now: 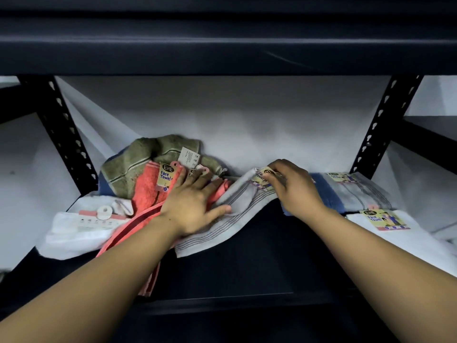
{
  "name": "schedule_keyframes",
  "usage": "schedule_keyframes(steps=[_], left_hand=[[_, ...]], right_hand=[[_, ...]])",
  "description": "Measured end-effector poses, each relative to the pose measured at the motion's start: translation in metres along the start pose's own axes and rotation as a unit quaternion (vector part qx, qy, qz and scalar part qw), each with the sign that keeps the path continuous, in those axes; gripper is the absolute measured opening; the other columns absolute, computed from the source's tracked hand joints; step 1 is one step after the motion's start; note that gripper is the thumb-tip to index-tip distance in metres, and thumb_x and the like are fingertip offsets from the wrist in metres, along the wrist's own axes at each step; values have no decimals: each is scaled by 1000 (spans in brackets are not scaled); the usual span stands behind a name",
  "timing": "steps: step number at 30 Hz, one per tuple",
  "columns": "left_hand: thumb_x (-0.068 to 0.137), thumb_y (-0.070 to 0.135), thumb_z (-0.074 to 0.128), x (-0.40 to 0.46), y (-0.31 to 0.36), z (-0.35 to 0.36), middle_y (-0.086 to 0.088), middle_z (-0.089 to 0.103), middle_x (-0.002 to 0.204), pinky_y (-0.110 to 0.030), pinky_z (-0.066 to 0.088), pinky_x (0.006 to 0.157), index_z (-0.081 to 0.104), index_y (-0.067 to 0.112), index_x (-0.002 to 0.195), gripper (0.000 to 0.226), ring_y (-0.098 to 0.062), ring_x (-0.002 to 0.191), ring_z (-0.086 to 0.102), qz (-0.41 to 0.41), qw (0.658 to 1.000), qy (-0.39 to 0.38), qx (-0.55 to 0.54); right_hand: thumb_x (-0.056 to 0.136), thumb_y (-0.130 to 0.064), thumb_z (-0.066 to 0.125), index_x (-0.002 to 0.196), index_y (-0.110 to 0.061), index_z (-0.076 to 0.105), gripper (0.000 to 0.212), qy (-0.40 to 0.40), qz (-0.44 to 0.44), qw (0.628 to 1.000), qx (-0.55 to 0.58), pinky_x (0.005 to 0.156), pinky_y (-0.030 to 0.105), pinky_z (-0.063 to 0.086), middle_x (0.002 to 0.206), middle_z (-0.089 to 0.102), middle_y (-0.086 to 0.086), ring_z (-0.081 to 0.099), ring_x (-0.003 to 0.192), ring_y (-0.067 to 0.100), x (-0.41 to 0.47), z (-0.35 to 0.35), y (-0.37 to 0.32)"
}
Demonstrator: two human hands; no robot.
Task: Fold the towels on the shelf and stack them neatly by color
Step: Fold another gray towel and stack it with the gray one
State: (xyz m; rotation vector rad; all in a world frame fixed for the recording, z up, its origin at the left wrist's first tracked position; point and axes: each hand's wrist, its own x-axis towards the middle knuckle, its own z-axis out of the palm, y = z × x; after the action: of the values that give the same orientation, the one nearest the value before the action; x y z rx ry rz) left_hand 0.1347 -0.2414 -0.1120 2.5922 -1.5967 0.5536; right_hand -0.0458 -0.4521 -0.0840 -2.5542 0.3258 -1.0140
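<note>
A light grey towel (237, 214) with thin stitched stripes lies spread across the middle of the dark shelf (247, 263). My left hand (195, 204) presses flat on its left end, fingers straight, partly over a coral towel (146, 191). My right hand (294, 186) pinches the grey towel's far right corner, by its yellow label (262, 179). Behind the coral towel sits a crumpled olive towel (138, 159). A white towel (74, 231) lies at the left front.
On the right lie folded towels: a blue one (329, 194), a grey one (363, 191) and a white one (400, 238) with a label. Black perforated uprights (61, 134) (380, 127) flank the bay. An upper shelf (222, 45) hangs low overhead.
</note>
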Motion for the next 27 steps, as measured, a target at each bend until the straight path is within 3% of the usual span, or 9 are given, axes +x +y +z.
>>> schedule_keyframes(steps=[10,14,19,21,23,27], left_hand=[[86,90,8,8,-1,4,5,39,162,-49,3,128,37,36,156,92,-18,155,23,14,998,-2,-67],[85,91,10,10,5,9,6,42,160,-51,5,128,40,39,153,91,-20,153,28,28,998,-15,-58],[82,94,15,12,16,8,7,39,162,-50,1,128,37,39,154,94,-20,154,26,37,997,-53,-52],[81,95,17,14,22,6,8,39,162,-50,2,128,38,41,154,93,-20,153,26,34,996,-57,-57],[80,96,20,17,30,5,9,41,160,-51,7,127,41,41,151,93,-21,151,30,31,995,-60,-76],[82,92,33,27,57,-6,4,62,137,-41,39,112,54,34,138,83,-20,130,53,62,975,-41,-209]], right_hand=[[102,-28,63,99,-21,65,7,31,11,999,3,71,26,44,90,67,-7,60,81,12,-21,-75,-6],[103,-29,60,100,-25,63,6,29,49,998,13,74,37,53,89,71,-8,67,83,13,-36,-88,3],[100,-30,64,97,-29,65,4,65,99,992,50,74,33,53,83,73,-17,70,80,3,-50,-100,10],[100,-32,65,96,-31,65,3,59,108,991,49,75,38,55,85,73,-21,71,80,3,-53,-100,9],[100,-34,65,97,-31,65,3,50,104,992,51,77,41,57,87,73,-20,71,82,5,-56,-100,4],[100,-30,64,99,-27,66,4,35,94,992,75,76,36,55,87,73,-20,71,82,4,-58,-102,-9]])
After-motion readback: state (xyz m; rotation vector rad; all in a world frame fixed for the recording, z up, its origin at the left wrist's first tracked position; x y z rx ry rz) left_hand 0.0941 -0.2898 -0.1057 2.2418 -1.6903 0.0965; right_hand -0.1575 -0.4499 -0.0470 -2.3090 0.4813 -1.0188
